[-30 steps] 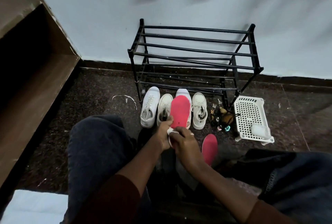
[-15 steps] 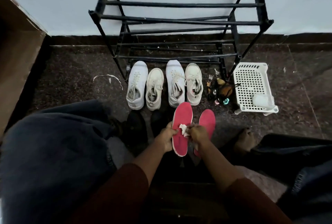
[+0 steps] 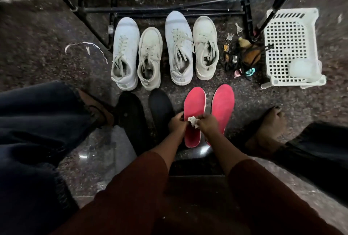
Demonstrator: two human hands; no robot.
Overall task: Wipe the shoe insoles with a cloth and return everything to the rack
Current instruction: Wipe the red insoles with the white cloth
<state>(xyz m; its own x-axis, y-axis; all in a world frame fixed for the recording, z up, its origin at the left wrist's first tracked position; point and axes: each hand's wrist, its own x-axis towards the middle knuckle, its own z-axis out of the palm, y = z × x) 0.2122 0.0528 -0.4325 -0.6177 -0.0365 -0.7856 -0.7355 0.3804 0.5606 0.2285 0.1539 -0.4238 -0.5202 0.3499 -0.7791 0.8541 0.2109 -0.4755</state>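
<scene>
Four shoes (image 3: 125, 53), two red insoles (image 3: 194, 101), left hand (image 3: 177, 124) seemingly gripping one, right (image 3: 209, 124) pinching cloth (image 3: 193, 121)

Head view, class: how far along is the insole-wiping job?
Done: dark insoles and second red insole lie on the floor. In hand: the left hand holds one red insole while the right hand holds the cloth on it. Left: shoes, insoles and basket all sit off the rack.
</scene>
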